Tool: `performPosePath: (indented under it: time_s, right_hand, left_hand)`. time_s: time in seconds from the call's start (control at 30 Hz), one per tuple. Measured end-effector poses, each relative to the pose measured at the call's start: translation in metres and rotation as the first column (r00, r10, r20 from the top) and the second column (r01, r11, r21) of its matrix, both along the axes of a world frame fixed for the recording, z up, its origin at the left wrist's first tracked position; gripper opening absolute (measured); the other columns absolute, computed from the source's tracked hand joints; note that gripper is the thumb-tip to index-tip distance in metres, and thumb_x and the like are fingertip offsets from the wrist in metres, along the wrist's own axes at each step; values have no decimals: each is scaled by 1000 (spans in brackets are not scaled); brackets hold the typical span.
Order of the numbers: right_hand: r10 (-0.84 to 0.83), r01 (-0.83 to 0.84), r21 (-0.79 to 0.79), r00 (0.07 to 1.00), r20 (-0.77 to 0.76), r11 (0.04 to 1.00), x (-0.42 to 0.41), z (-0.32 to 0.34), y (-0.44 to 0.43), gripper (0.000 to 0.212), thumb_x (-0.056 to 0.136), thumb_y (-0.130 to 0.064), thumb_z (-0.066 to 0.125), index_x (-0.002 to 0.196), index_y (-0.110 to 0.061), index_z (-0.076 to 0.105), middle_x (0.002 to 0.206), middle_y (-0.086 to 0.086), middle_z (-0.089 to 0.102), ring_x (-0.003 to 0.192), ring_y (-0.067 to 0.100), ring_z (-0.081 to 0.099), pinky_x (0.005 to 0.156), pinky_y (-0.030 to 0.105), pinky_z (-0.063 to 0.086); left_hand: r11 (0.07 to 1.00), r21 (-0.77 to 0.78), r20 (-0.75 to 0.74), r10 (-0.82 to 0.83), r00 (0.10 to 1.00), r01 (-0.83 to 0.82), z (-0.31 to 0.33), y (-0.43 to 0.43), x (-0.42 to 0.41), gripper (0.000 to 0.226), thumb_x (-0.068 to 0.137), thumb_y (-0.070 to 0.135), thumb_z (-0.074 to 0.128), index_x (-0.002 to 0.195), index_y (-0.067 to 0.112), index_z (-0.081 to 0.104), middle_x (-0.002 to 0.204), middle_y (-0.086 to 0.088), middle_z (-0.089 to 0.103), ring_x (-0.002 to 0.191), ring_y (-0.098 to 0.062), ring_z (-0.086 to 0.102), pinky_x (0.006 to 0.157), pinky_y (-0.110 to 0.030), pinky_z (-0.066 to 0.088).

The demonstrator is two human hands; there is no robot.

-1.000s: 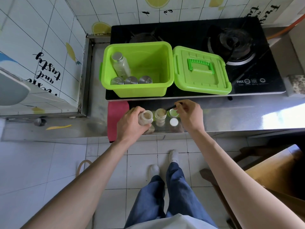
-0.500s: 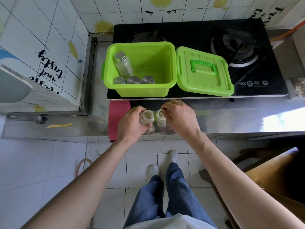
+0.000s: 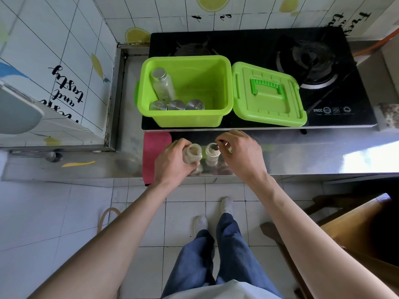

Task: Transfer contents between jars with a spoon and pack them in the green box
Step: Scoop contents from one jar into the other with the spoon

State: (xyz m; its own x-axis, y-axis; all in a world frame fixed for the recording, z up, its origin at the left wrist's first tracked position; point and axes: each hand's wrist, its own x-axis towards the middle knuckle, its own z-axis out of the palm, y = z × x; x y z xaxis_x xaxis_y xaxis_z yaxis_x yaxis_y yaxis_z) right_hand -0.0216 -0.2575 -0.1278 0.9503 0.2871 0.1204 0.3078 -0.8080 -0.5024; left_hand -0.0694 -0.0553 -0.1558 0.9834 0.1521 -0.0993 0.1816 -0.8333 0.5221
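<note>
Two small open glass jars stand on the steel counter. My left hand (image 3: 172, 161) grips the left jar (image 3: 192, 153), tilted slightly toward the other. The right jar (image 3: 212, 151) stands upright with a small dark spoon (image 3: 216, 146) dipped over its mouth, pinched by my right hand (image 3: 241, 154). Behind them the green box (image 3: 224, 91) sits open on the stove, holding a tall capped bottle (image 3: 163, 84) and three metal-lidded jars (image 3: 177, 105) along its near wall.
The box's green lid (image 3: 267, 98) lies beside it to the right on the black gas stove (image 3: 323, 61). A red cloth (image 3: 154, 152) hangs over the counter edge left of my left hand. Tiled walls close the left and back.
My right hand moved left from the small lids to the right jar and now holds the spoon over its mouth. My left hand kept its grip on the left jar.
</note>
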Motion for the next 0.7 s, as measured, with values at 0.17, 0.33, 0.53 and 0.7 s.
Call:
performPosePath:
  time_s: [0.17,0.33,0.53,0.7]
  right_hand:
    - [-56,57,54,998,-10,997,-4,6,-2,10,95,-29,63,95,-26,72,91,-9,69,81,15,65,60,35,55]
    - [-173,185,287,983,-68,940,-6,17,-5,13,97,-26,61,96,-24,73,88,-9,72,75,9,67,66,40,58]
    - [-275,418,594,907,-319,688,-9,39,-5,14,97,-20,63,93,-17,77,79,-3,77,78,11,75,80,46,61]
    - [-195,358,606,927,-319,710,-10,52,4,14,98,-17,63,98,-12,77,80,-3,78,76,10,75,78,37,62]
  left_hand:
    - [1000,-3,0,-2,1000,2,1,1,-1,46,74,44,89,108,34,61,104,16,67,90,-11,63,70,-34,54]
    - [1000,1,1,-5,1000,5,4,3,-2,46,74,42,89,110,33,61,104,17,67,89,-11,62,68,-31,51]
    - [1000,-14,16,-1,1000,2,11,4,1,46,76,44,88,111,32,61,99,22,59,90,-8,58,66,-28,41]
    - [1000,-16,31,-6,1000,6,15,5,2,45,77,46,86,111,33,61,100,23,59,91,-7,59,66,-30,46]
